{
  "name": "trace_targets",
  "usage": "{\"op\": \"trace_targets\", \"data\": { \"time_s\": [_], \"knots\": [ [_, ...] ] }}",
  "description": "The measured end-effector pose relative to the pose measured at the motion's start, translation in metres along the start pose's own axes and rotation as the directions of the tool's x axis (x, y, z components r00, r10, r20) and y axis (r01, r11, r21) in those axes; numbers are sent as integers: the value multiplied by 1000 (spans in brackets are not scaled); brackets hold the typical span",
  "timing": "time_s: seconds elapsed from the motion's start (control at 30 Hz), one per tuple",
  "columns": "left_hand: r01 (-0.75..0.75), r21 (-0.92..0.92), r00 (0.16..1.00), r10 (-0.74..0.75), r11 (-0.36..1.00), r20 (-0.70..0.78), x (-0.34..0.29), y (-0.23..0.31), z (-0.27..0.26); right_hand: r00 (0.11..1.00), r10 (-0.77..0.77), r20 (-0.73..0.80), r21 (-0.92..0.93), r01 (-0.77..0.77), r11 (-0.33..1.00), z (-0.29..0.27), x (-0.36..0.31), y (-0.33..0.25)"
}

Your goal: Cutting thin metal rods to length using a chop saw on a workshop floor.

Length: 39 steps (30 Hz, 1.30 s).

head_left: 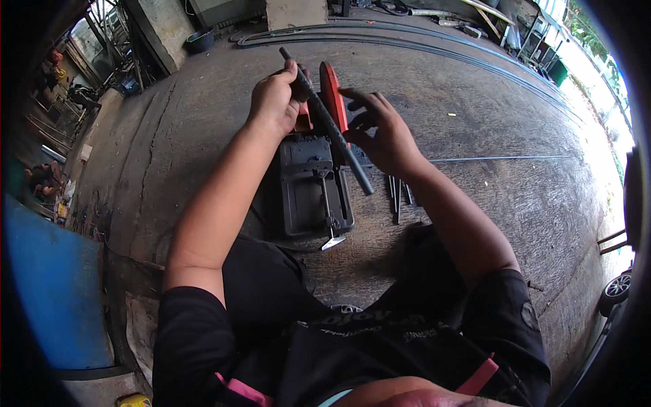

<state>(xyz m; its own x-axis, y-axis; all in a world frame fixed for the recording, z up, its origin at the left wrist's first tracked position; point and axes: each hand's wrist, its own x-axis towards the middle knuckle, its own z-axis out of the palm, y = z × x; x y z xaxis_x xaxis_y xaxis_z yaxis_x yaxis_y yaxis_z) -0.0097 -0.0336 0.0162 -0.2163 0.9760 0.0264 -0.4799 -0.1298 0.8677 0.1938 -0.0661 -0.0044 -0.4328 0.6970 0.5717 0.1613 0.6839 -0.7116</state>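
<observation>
My left hand (274,98) is closed round the upper part of a dark, slim metal rod (332,129). The rod slants down to the right, its lower end free in the air. Below and behind it stands a chop saw with a red guard (330,88), a black base (295,163) and a clamp screw (327,200) ending in a pale handle. My right hand (386,136) is open on the right of the guard, fingers apart and bent. Its index fingertip is close to the guard and its thumb close to the rod; whether either touches, I cannot tell.
Several short metal rods (397,200) lie right of the saw, and a long thin rod (502,159) stretches rightward. Long bars (407,30) curve across the far floor. A dark bucket (199,42) stands far left; a blue panel (54,285) is at near left.
</observation>
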Motion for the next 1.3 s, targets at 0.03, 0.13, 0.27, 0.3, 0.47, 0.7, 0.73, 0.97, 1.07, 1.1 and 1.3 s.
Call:
{"op": "trace_targets", "data": {
  "time_s": [0.03,0.13,0.27,0.3,0.47,0.7,0.73,0.97,1.07,1.1,1.3],
  "knots": [
    [28,-44,999,-29,999,-36,3,-5,-2,1000,7,2,3,-7,1000,2,0,1],
    [91,-75,993,-96,993,-63,4,-19,-2,978,-192,83,-125,201,971,5,2,5],
    [203,-78,979,-204,976,3,2,-25,-3,975,-221,14,-75,222,972,1,7,14],
    [277,-17,958,-275,961,79,0,-27,-6,967,-228,-109,-78,220,972,1,10,20],
    [248,774,731,-637,583,245,-40,-1,8,913,151,-378,323,-22,946,-26,18,49],
    [-49,603,914,-207,796,348,-7,14,-31,778,627,31,742,-439,507,-47,0,84],
    [-41,602,915,-213,797,344,1,12,-37,738,672,60,777,-457,433,-45,-2,83],
    [-97,784,959,269,613,-92,46,-11,-64,678,719,154,620,-633,464,-21,-31,123],
    [76,704,974,100,706,-205,48,-24,-53,618,780,101,443,-730,521,5,-51,144],
    [183,587,979,-90,789,-184,56,-27,-58,613,783,102,448,-731,514,16,-60,155],
    [393,362,912,-410,846,-32,66,-39,-59,452,880,149,730,-650,210,77,-133,218]
  ]
}}
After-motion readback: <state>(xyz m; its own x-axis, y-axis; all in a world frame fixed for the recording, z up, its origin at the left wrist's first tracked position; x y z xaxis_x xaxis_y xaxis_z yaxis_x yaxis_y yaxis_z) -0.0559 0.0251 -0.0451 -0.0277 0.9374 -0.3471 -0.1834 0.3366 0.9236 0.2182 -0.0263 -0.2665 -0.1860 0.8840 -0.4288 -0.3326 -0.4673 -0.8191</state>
